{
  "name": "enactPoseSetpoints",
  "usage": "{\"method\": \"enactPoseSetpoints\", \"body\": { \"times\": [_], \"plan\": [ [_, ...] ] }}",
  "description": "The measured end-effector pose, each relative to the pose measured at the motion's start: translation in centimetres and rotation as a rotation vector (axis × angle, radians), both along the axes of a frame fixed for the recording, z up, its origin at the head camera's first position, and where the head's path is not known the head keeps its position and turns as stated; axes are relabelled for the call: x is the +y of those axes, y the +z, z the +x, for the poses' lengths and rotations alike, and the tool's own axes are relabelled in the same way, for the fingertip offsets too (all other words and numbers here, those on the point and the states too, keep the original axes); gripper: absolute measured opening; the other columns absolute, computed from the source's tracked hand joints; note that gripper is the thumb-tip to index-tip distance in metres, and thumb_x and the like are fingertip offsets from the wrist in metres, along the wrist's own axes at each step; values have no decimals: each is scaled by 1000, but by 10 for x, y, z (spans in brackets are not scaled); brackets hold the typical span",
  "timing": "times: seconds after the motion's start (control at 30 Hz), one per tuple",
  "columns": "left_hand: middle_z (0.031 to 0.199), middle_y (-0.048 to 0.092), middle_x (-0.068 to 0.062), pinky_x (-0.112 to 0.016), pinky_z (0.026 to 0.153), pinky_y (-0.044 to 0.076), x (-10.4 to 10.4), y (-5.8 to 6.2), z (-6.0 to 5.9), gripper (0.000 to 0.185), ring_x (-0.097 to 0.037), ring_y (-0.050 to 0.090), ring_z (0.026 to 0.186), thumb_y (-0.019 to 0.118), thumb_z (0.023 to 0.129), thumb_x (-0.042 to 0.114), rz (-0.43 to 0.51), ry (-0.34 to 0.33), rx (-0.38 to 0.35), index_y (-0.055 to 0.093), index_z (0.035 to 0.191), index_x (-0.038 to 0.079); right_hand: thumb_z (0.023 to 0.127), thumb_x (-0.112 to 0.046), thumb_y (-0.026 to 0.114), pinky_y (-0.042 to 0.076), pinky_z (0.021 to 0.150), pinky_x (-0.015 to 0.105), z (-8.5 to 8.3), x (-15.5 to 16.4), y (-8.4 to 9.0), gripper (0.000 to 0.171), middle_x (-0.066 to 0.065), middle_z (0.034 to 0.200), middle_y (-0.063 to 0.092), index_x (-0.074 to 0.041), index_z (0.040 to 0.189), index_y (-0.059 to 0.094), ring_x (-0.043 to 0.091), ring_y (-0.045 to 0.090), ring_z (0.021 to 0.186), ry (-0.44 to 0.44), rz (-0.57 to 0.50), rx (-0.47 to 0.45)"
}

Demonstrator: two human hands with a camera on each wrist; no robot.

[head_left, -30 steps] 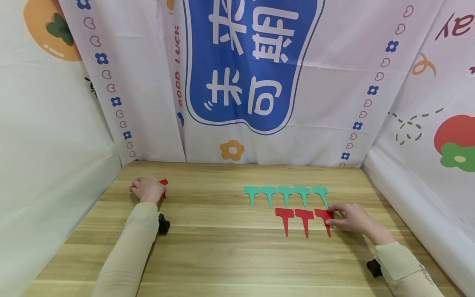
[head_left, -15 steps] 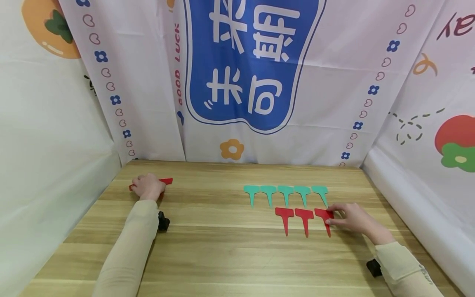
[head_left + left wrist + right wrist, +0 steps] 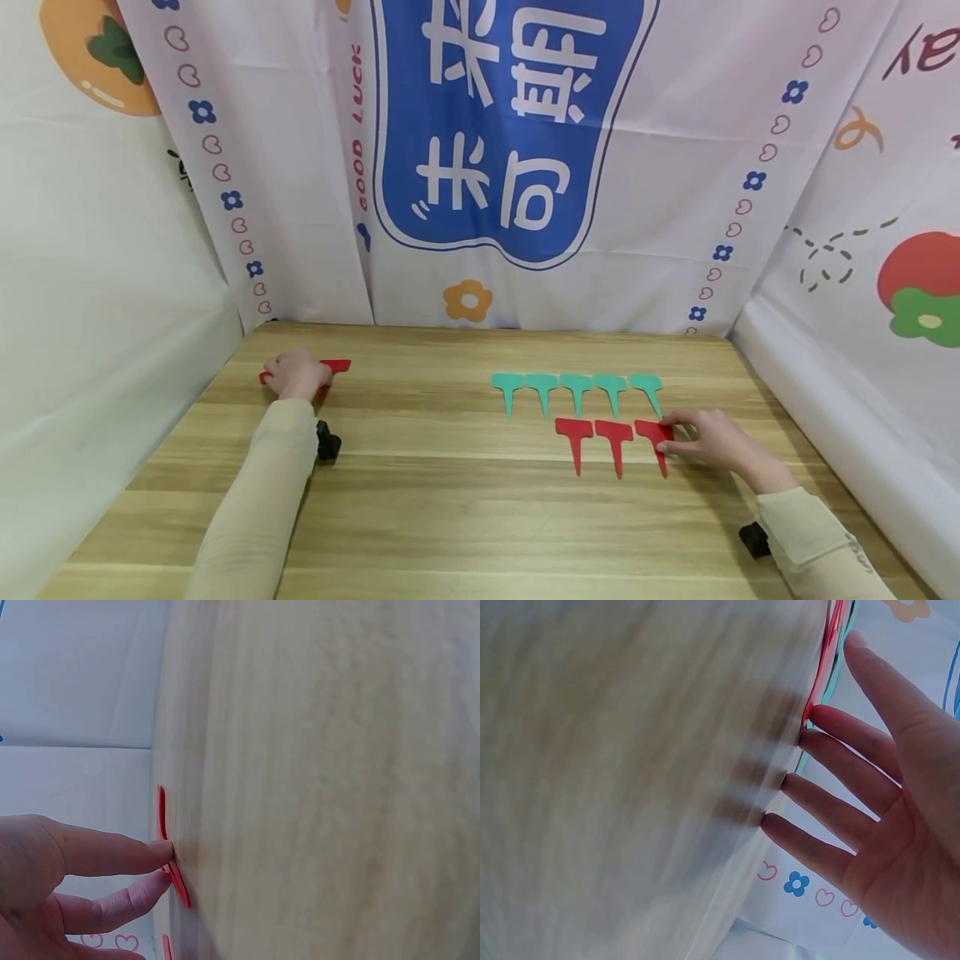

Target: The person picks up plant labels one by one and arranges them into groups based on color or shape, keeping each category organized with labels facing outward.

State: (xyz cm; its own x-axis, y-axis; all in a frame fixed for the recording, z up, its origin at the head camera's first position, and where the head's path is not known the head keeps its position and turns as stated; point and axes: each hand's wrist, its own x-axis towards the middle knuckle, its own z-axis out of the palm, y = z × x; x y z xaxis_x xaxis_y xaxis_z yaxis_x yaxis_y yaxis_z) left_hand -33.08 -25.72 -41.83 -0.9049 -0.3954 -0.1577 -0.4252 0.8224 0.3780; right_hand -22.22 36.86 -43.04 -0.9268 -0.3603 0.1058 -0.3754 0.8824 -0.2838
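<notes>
At the far left of the table in the head view, my left hand (image 3: 296, 373) covers part of some red T-shaped plant labels (image 3: 339, 365). In the left wrist view its thumb and a finger pinch one red plant label (image 3: 180, 886), while another red label (image 3: 166, 947) lies close by. My right hand (image 3: 712, 439) touches the rightmost red plant label (image 3: 654, 432) of a short row, fingertips at its right side. In the right wrist view the fingers (image 3: 847, 754) are spread and nearly straight. Two more red labels (image 3: 574, 428) (image 3: 614, 432) lie left of it.
A row of several green T-shaped plant labels (image 3: 576, 382) lies just behind the red row. The wooden table (image 3: 450, 517) meets a printed cloth backdrop (image 3: 420, 287) at its rear. White cloth walls (image 3: 97, 333) flank both sides.
Under the left hand, a red label's top has shifted right and turned, its stem now mostly hidden. The left hand has moved very slightly. My right hand and the rows stay put.
</notes>
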Motion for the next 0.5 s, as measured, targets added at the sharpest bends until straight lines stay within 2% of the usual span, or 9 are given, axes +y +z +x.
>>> {"method": "enactPoseSetpoints", "body": {
  "times": [0.33,0.5],
  "plan": [
    [126,37,-40,-64,104,25,0,1,0,51,-54,27,119,64,80,22,39,9,-9,51,116,-13,78,-44,74,50,86,51,0,1,-1,44,10,105,71,-11,106,70,33,65,101,6,-1,9],
    [124,37,-40,-63,102,26,-2,-1,-1,49,-54,27,118,65,79,20,62,9,11,52,113,-13,78,-44,73,50,87,51,-1,1,-1,44,10,105,71,-11,106,69,33,64,102,6,-1,10]
  ]
}}
